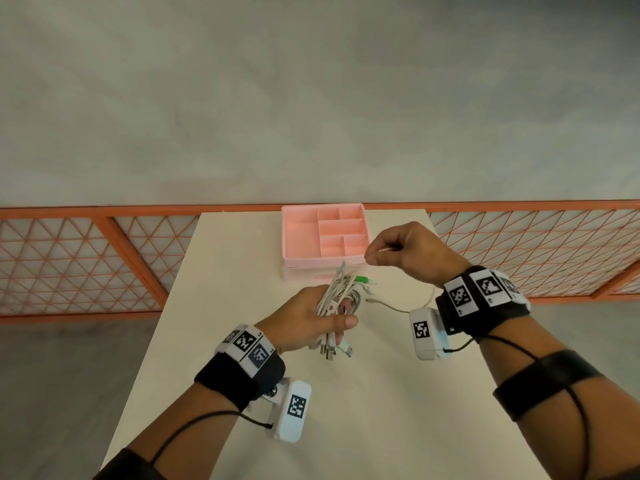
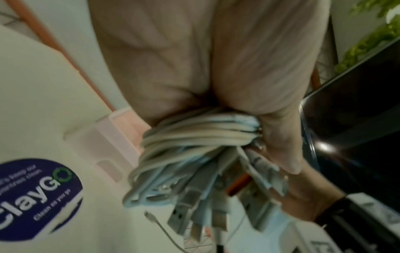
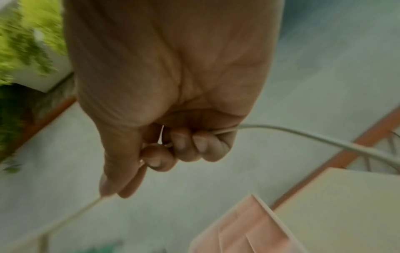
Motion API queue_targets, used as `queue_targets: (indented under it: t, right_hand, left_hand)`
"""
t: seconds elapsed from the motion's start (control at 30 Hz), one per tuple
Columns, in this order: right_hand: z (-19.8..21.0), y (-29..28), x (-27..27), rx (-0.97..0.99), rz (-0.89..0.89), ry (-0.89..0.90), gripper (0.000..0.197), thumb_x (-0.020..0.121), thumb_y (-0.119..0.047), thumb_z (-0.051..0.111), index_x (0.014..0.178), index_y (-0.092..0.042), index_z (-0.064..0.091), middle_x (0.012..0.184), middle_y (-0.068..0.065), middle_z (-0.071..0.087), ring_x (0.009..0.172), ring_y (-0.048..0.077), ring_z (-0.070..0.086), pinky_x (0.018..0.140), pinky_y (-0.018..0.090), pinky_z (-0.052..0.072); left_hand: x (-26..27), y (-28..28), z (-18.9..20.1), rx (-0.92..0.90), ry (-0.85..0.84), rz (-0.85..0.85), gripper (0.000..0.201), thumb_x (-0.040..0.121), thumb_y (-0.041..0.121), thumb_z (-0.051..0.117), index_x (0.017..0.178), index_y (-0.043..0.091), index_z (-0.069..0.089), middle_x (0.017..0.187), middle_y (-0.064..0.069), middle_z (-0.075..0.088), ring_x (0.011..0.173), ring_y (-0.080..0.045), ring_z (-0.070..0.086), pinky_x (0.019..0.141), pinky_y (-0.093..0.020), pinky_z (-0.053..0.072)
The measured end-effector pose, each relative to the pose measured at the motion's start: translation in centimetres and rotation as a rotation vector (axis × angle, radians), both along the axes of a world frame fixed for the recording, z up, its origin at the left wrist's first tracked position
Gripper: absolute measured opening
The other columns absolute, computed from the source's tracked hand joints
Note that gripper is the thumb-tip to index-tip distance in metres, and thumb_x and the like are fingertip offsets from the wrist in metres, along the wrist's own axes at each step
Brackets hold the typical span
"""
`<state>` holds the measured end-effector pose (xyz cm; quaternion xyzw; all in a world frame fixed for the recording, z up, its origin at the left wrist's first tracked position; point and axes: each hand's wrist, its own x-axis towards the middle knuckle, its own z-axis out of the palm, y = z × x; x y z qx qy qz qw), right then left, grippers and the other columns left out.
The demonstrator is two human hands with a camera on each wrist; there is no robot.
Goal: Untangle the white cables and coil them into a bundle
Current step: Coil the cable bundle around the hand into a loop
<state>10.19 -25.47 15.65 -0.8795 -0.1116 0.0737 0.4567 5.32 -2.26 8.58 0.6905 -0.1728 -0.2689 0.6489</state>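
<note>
1. We see a cream table [image 1: 346, 410] running away from us, with an orange lattice railing [image 1: 86, 258] on both sides at its far end.
2. A pink compartment tray [image 1: 298, 237] sits at the table's far edge, its sections showing no contents.
3. Our left hand [image 1: 301, 323] is held over the table's middle, thumb to the right, fingers wrapped round the bundle of white cables [image 1: 337, 299]; USB plugs [image 1: 330, 351] stick out of its near end, and a green-tipped connector [image 1: 362, 280] shows at its far right.
4. Our right hand [image 1: 405, 252] is raised right of the tray, knuckles up, fingers curled, pinching a single white cable [image 3: 324, 140] that trails down to the table.
5. Both wrists carry black bands with black-and-white square markers [image 1: 462, 296].
6. A round blue sticker [image 2: 39, 198] on the table reads "ClayGO" and "Clean as you go".
</note>
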Motion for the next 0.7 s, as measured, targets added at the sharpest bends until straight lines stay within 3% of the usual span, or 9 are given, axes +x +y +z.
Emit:
queue_targets:
  t: [0.03, 0.1, 0.2, 0.27, 0.37, 0.43, 0.53, 0.6, 0.7]
  right_hand:
    - [-0.5, 0.0, 0.0, 0.055, -0.011, 0.005, 0.003, 0.084, -0.013, 0.076, 0.087, -0.012, 0.077, 0.084, -0.004, 0.076, 0.085, 0.01, 0.07, 0.085, 0.023, 0.054]
    - [-1.9, 0.4, -0.4, 0.166, -0.053, 0.02, 0.008, 0.089, -0.01, 0.07, 0.093, -0.006, 0.076, 0.074, -0.011, 0.073, 0.071, -0.001, 0.065, 0.067, 0.011, 0.049]
    - [-4.6, 1.4, -1.2, 0.362, -0.184, 0.12, 0.017, 0.095, -0.015, 0.062, 0.099, -0.003, 0.074, 0.056, -0.008, 0.055, 0.05, 0.006, 0.042, 0.044, 0.018, 0.03]
    - [-6.4, 2.1, -1.7, 0.444, -0.23, 0.163, 0.023, 0.097, -0.018, 0.059, 0.103, -0.001, 0.073, 0.057, 0.002, 0.045, 0.049, 0.01, 0.033, 0.045, 0.021, 0.023]
    - [-8.7, 3.4, -3.2, 0.422, -0.258, 0.198, 0.027, 0.098, -0.018, 0.056, 0.091, 0.005, 0.068, 0.057, 0.007, 0.041, 0.046, 0.01, 0.028, 0.043, 0.02, 0.022]
    - [-9.7, 4.5, -4.5, 0.427, -0.252, 0.201, 0.028, 0.099, -0.014, 0.054, 0.079, 0.003, 0.06, 0.052, 0.001, 0.039, 0.043, 0.008, 0.027, 0.041, 0.019, 0.022]
    - [-9.9, 6.5, -6.0, 0.474, -0.222, 0.161, 0.032, 0.101, -0.003, 0.044, 0.074, -0.012, 0.059, 0.048, -0.009, 0.043, 0.042, 0.003, 0.031, 0.041, 0.015, 0.028]
    - [-10.2, 7.5, -6.6, 0.425, -0.192, 0.102, 0.033, 0.101, -0.003, 0.043, 0.079, -0.019, 0.061, 0.048, -0.014, 0.048, 0.045, 0.0, 0.036, 0.048, 0.015, 0.032]
    - [-11.6, 8.2, -7.3, 0.25, -0.123, 0.091, 0.024, 0.103, -0.016, 0.045, 0.091, -0.011, 0.065, 0.049, -0.02, 0.051, 0.047, -0.001, 0.042, 0.055, 0.015, 0.032]
  left_hand:
    - [-0.1, -0.1, 0.1, -0.077, 0.04, 0.004, 0.031, 0.081, 0.031, 0.077, 0.097, 0.013, 0.057, 0.074, -0.007, 0.061, 0.067, -0.027, 0.059, 0.071, -0.041, 0.049]
    - [-0.4, -0.5, 0.6, -0.202, 0.097, 0.039, 0.036, 0.078, 0.031, 0.075, 0.098, 0.008, 0.057, 0.071, -0.003, 0.059, 0.064, -0.022, 0.059, 0.072, -0.037, 0.05]
    - [-0.4, -1.1, 0.6, -0.316, 0.147, 0.118, 0.036, 0.078, 0.033, 0.074, 0.098, 0.006, 0.06, 0.066, -0.003, 0.058, 0.061, -0.018, 0.059, 0.081, -0.044, 0.048]
    - [-0.3, -1.3, 0.4, -0.364, 0.151, 0.134, 0.034, 0.077, 0.037, 0.079, 0.094, 0.011, 0.066, 0.064, -0.002, 0.056, 0.06, -0.017, 0.058, 0.087, -0.05, 0.043]
    - [-0.2, -1.4, 1.1, -0.513, 0.193, 0.186, 0.046, 0.073, 0.042, 0.084, 0.094, 0.007, 0.063, 0.063, 0.003, 0.049, 0.056, -0.013, 0.054, 0.081, -0.039, 0.051]
    - [0.1, -1.4, 1.8, -0.572, 0.175, 0.264, 0.038, 0.083, 0.034, 0.074, 0.093, 0.004, 0.053, 0.061, 0.003, 0.048, 0.055, -0.013, 0.054, 0.076, -0.034, 0.054]
    - [0.8, -1.4, 2.0, -0.561, 0.103, 0.405, 0.019, 0.094, 0.025, 0.059, 0.089, 0.007, 0.056, 0.065, 0.002, 0.048, 0.061, -0.015, 0.053, 0.079, -0.034, 0.054]
    - [1.1, -1.5, 1.4, -0.543, 0.073, 0.501, 0.022, 0.093, 0.027, 0.062, 0.093, 0.005, 0.059, 0.07, -0.003, 0.051, 0.065, -0.018, 0.054, 0.074, -0.036, 0.054]
    - [1.5, -1.6, 0.8, -0.481, -0.003, 0.647, 0.024, 0.088, 0.031, 0.07, 0.095, 0.009, 0.063, 0.069, -0.003, 0.06, 0.064, -0.016, 0.059, 0.065, -0.036, 0.054]
